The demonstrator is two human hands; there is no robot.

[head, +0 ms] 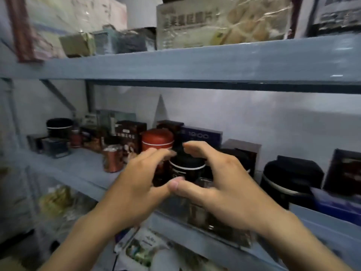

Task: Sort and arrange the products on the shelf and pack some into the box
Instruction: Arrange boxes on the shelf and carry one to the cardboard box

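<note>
Blue-grey metal shelving against a pale wall fills the view, and every position below is given relative to the black tin with a white band. This tin stands near the front middle of the middle shelf, among other products. The left hand is cupped round the tin's left side, its blurred fingers curved against the shoulder. The right hand is cupped round the right side, its fingers arched over the dark lid. The two thumb tips meet in front of the tin. Motion blur hides how firmly either hand presses.

- Just behind and left of the tin: a red tin.
- Directly behind it: a navy box printed "1900".
- Further left: a copper can, with dark boxes and small jars beyond it.
- Well to the right: a second black tin, also white-banded.
- Above, on the upper shelf: a clear-wrapped biscuit pack and small cartons.
- Below, on a lower level: blurred packets.
</note>
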